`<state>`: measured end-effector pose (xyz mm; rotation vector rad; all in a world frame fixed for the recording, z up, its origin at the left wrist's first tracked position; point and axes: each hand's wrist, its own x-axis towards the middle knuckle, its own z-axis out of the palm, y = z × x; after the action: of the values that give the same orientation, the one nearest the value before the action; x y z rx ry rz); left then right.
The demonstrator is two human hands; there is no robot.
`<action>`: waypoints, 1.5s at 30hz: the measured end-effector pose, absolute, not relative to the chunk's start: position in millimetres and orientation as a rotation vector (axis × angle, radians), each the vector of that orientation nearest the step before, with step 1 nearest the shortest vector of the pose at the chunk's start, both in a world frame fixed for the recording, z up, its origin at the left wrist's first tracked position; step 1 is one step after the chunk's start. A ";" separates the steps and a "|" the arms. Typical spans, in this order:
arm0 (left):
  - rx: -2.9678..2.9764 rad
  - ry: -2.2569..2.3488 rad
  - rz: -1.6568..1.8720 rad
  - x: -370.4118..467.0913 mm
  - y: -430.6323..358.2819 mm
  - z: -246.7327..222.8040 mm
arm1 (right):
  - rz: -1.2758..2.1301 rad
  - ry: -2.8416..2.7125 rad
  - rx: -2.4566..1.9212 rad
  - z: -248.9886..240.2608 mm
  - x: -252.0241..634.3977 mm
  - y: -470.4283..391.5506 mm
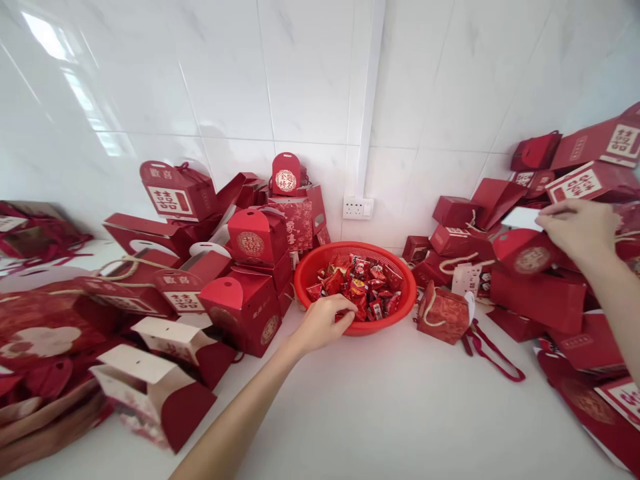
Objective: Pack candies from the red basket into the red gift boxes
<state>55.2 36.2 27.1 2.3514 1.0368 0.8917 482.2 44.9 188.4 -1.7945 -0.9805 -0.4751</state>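
A red plastic basket (410,293) holds several small red-wrapped candies (367,283). My left hand (325,321) is over the basket's near left rim, its fingers curled at the candies; whether a candy is between the fingertips is too small to tell. Out to the right, my right hand (580,223) grips a red gift box (530,252) with a round gold emblem by its pale upper flap, above a pile of other boxes. A patterned red box (443,313) with a rope handle stands just right of the basket.
Red gift boxes (250,310) are stacked on the left, with two open white-flapped boxes (155,393) in front. Another person's hand (50,427) is at the lower left. More boxes (537,297) are piled on the right. A socket (357,208) is on the tiled wall.
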 end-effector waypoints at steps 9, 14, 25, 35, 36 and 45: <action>1.907 0.872 1.248 61.2 31.8 29.5 | -0.108 -1.230 -1.102 182.7 360.9 -4.0; 1.701 0.656 1.545 59.6 9.1 58.6 | 0.020 -1.398 -0.985 145.4 302.3 -30.4; 2.017 0.635 1.500 59.2 -28.6 80.2 | -0.063 -1.544 -0.690 77.5 251.6 -52.6; 2.236 0.612 1.472 56.0 -29.4 83.6 | 0.017 -1.404 -0.719 38.0 250.4 -52.4; 2.282 0.580 1.404 55.3 -29.8 84.2 | 0.026 -1.398 -0.712 35.5 250.4 -52.2; 2.305 0.661 0.944 67.1 -38.6 76.0 | 0.188 -1.394 -0.737 20.3 249.7 -57.7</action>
<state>67.1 -38.6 76.0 2.3055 0.6613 0.9439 249.7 -57.7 20.3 -0.7372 -1.3944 0.1878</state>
